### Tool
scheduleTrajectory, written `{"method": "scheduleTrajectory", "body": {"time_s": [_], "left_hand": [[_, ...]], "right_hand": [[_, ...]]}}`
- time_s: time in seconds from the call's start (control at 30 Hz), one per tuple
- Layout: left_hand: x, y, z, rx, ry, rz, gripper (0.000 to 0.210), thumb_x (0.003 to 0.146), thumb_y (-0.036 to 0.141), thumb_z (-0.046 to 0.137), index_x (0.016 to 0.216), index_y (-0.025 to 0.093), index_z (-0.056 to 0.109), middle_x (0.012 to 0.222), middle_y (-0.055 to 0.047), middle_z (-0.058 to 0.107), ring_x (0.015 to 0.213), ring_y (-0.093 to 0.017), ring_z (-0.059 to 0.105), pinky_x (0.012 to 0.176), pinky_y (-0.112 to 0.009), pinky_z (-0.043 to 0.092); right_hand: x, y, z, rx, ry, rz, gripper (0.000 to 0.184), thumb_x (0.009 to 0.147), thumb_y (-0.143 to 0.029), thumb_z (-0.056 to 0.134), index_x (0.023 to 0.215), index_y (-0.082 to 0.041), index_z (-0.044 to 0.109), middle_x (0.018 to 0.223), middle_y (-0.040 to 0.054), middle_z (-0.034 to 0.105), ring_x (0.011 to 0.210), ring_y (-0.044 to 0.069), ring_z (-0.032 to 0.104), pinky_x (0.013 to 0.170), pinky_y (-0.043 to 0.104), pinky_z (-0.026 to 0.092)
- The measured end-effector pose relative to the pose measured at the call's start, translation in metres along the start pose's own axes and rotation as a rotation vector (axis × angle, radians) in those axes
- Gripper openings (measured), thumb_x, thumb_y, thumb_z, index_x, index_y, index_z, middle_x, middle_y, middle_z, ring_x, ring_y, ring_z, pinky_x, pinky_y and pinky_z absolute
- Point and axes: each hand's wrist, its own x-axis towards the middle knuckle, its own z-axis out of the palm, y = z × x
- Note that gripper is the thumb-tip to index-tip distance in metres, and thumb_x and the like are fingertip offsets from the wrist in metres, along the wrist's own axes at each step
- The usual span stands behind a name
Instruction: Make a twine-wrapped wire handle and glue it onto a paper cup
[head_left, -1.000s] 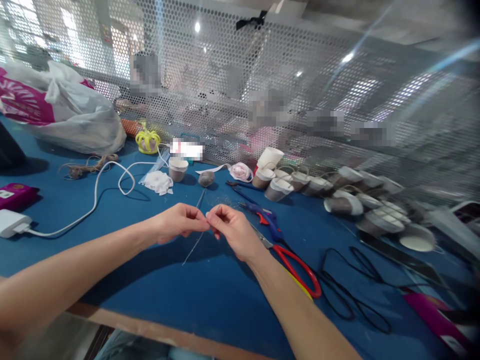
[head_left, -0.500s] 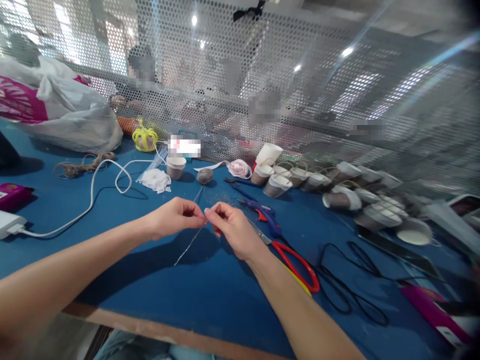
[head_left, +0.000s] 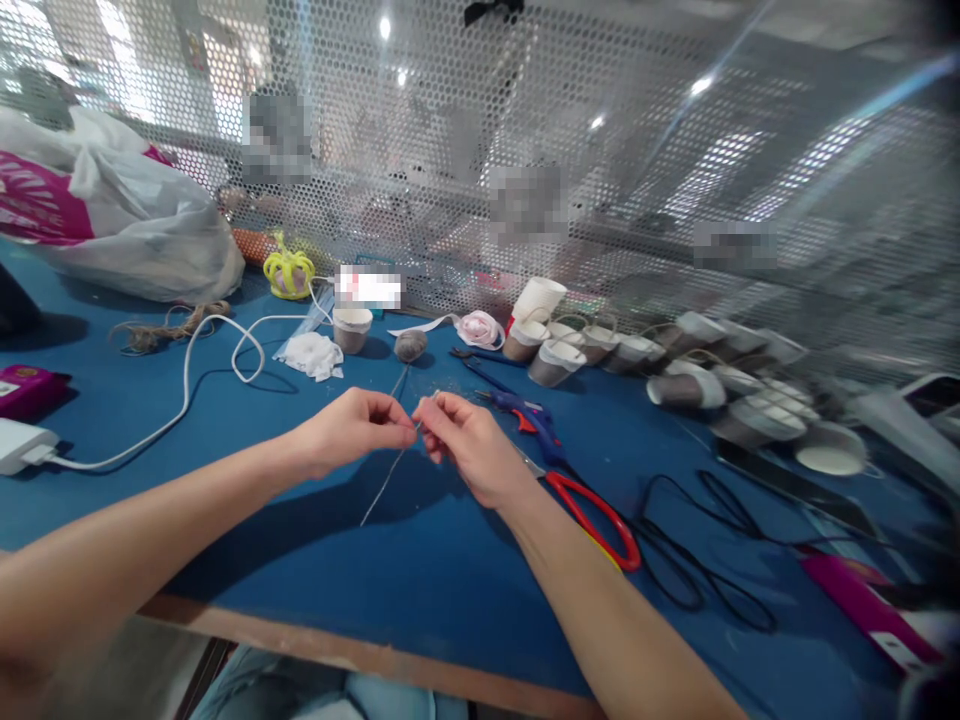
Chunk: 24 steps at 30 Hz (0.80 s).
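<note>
String (head_left: 382,487) over the blue counter (head_left: 450,575), I log remotely, fingers of both left hand (head_left: 346,432) and right hand (head_left: 477,450) clamped on it, loose end slanting nearward, grey ball (head_left: 410,346) beyond.

- The left hand (head_left: 352,432) and the right hand (head_left: 476,450) are being left bare.
- Slender fingers (head_left: 394,436) are being shown on both, with finer detail being lost to blur.
- The left forearm (head_left: 176,512) and the right forearm (head_left: 600,605) are being left uncovered as far as they are being shown.
- Smooth outlines are being formed by both, broad toward the borders of the view and narrowed at the wrists (head_left: 517,488).
- Pale blue cloth (head_left: 259,690) is being worn, being cut off by the lower border.
- Its surface is being broken by soft creases, with darker blue being shown in folds.
- A whitish patch (head_left: 330,711) is being shown at the bottom; its nature cannot be told.
</note>
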Motion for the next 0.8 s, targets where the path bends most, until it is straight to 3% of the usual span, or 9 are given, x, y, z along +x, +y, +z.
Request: {"method": "scheduleTrajectory", "body": {"time_s": [0.1,0.17,0.43,0.6,0.8], "left_hand": [[-0.0019,0.0040,-0.0018,-0.145,-0.090,-0.104,0.023,0.059,0.031,0.067,0.059,0.013,0.053,0.052,0.006,0.044,0.044,-0.003,0.027,0.044,-0.023,0.015],[-0.0023,0.0049,-0.0020,-0.192,-0.114,-0.135,0.025,0.057,0.031,0.069,0.059,0.013,0.053,0.051,0.006,0.043,0.043,-0.003,0.025,0.043,-0.023,0.014],[0.0001,-0.0005,0.0012,-0.048,-0.039,-0.049,0.018,0.062,0.027,0.065,0.063,0.012,0.056,0.053,0.005,0.046,0.046,-0.003,0.030,0.044,-0.021,0.017],[-0.0017,0.0002,0.0000,-0.002,-0.007,-0.004,0.016,0.061,0.025,0.065,0.063,0.012,0.056,0.058,0.003,0.052,0.053,-0.006,0.040,0.052,-0.021,0.029],[-0.0024,0.0040,-0.0060,0.034,-0.069,-0.011,0.015,0.062,0.025,0.063,0.070,0.013,0.060,0.065,0.001,0.058,0.059,-0.008,0.046,0.055,-0.021,0.034]], "right_hand": [[-0.0009,-0.0039,-0.0019,0.184,-0.112,0.046,0.033,0.071,-0.048,0.059,0.081,-0.017,0.057,0.065,-0.0029,0.051,0.050,0.006,0.043,0.043,0.020,0.034],[-0.0014,-0.0045,-0.0022,0.200,-0.128,0.047,0.029,0.070,-0.045,0.062,0.073,-0.016,0.057,0.058,-0.0036,0.049,0.048,0.006,0.042,0.042,0.019,0.033],[0.0010,0.0042,0.0004,0.004,0.027,-0.050,0.036,0.071,-0.049,0.058,0.060,-0.017,0.048,0.044,-0.0075,0.037,0.040,0.005,0.033,0.040,0.020,0.025],[-0.0002,0.0026,0.0003,-0.210,0.084,-0.120,0.038,0.074,-0.052,0.054,0.059,-0.018,0.045,0.044,-0.0076,0.035,0.041,0.006,0.031,0.041,0.022,0.024],[-0.0021,-0.0020,-0.0002,-0.324,0.084,-0.151,0.038,0.077,-0.051,0.049,0.058,-0.019,0.042,0.045,-0.0075,0.033,0.042,0.006,0.029,0.042,0.022,0.022]]}}
